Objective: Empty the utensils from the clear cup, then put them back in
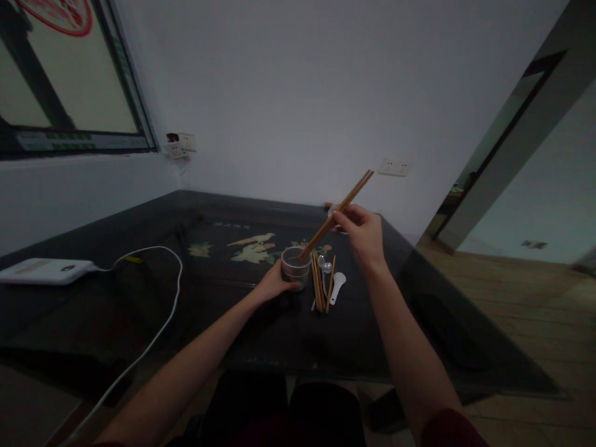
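My left hand (274, 282) is wrapped round the side of a grey cup (296, 270) that stands upright on the dark table. Between the fingers of my right hand (358, 226) is a pair of wooden chopsticks (342, 208), slanting down to the left. Their lower ends reach the cup's right rim; whether they are inside it I cannot tell. Just right of the cup lie several more chopsticks (318, 288), two metal spoons (326, 268) and a white soup spoon (338, 287).
A white power strip or charger-like device (46, 271) lies at the table's left, with a white cable (179, 279) looping over the front edge. Wall sockets (393, 167) sit behind the dark table (223, 323). A small object (331, 208), partly hidden, is behind my right hand.
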`<state>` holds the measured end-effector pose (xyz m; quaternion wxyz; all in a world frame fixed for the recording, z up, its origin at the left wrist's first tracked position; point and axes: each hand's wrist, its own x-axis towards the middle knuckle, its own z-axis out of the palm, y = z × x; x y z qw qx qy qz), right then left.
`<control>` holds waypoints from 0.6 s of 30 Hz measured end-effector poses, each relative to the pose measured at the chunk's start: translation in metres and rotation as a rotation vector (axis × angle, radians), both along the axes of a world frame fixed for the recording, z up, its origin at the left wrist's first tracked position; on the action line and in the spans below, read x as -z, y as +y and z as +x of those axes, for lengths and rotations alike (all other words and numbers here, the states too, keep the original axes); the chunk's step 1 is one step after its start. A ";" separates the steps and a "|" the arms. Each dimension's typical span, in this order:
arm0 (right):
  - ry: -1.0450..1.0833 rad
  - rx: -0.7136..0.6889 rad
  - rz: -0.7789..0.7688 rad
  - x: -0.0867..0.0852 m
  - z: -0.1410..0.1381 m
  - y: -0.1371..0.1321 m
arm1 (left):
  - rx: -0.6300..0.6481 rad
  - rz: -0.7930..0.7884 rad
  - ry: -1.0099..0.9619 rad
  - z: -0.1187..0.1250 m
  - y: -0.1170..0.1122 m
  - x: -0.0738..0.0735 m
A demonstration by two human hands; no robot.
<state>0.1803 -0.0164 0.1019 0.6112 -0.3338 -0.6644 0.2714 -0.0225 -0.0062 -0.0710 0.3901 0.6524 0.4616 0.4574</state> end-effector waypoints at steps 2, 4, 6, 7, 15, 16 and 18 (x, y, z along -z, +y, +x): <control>-0.023 -0.023 -0.019 0.004 -0.008 0.016 | 0.003 0.006 0.014 0.000 0.000 -0.001; -0.095 -0.046 -0.067 0.016 -0.017 0.032 | 0.012 0.023 0.009 0.001 0.000 -0.001; -0.145 -0.055 -0.134 0.033 -0.026 0.046 | 0.021 0.032 0.001 0.001 0.000 0.000; -0.171 -0.062 -0.164 0.042 -0.030 0.050 | 0.020 0.032 0.001 0.002 0.000 0.000; -0.248 -0.099 -0.256 0.076 -0.041 0.067 | -0.017 0.050 0.042 0.000 0.001 0.002; -0.256 -0.098 -0.256 0.077 -0.041 0.068 | -0.014 0.053 0.037 0.000 0.002 0.004; -0.274 -0.096 -0.271 0.078 -0.042 0.071 | -0.002 0.060 0.023 0.000 0.004 0.006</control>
